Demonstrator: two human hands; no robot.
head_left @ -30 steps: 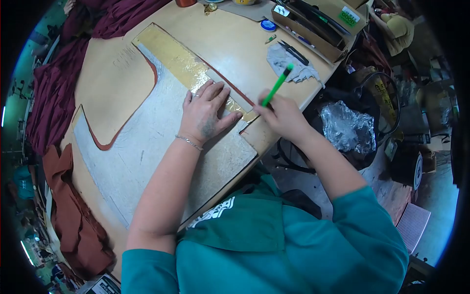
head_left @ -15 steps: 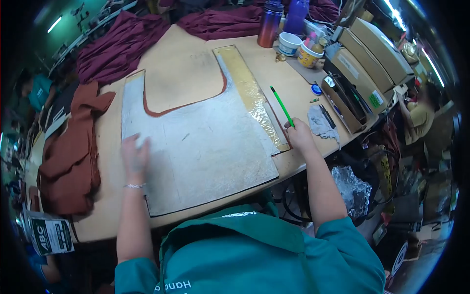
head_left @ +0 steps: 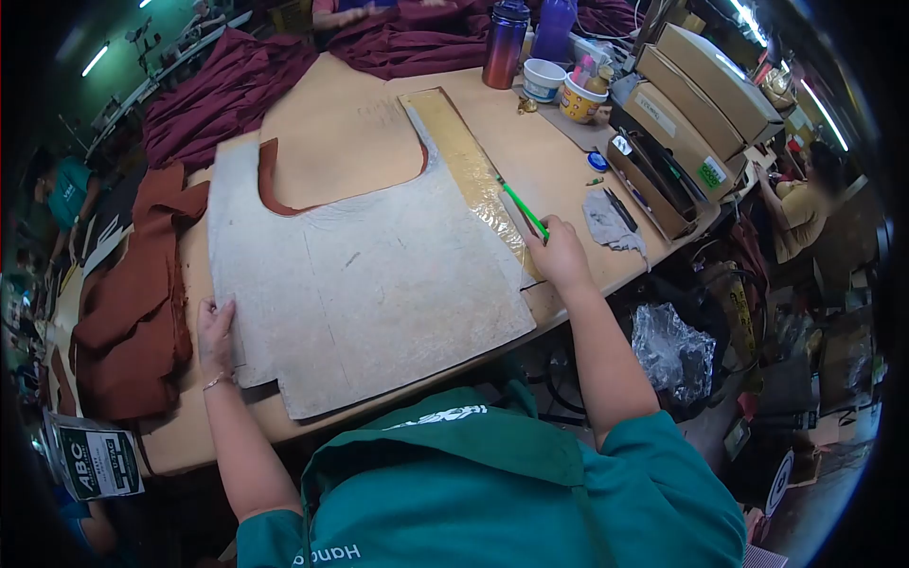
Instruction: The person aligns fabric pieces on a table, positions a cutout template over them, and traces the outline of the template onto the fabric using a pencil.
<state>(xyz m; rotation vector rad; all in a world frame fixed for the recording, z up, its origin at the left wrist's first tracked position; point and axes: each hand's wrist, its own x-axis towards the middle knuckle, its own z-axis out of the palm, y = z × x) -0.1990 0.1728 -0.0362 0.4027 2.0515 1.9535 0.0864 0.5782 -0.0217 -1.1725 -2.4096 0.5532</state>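
Observation:
A large grey-white pattern template with a U-shaped cutout lies on the table. A yellow taped strip runs along its right arm. My left hand grips the template's left edge, thumb on top and the other fingers mostly hidden. The left side looks shifted outward or slightly raised. Rust-brown fabric shows beneath along the cutout. In my right hand is a green pencil, slanting over the template's right edge beside the taped strip.
Folded rust-brown fabric lies at the left, maroon cloth at the back. Bottles, tubs and cardboard boxes stand at the back right. A grey rag lies near the right edge. Other people work around the table.
My left hand has moved left and down from above the template onto its left edge. That side has spread leftward, baring more brown fabric. The pencil has moved left and tilted lower.

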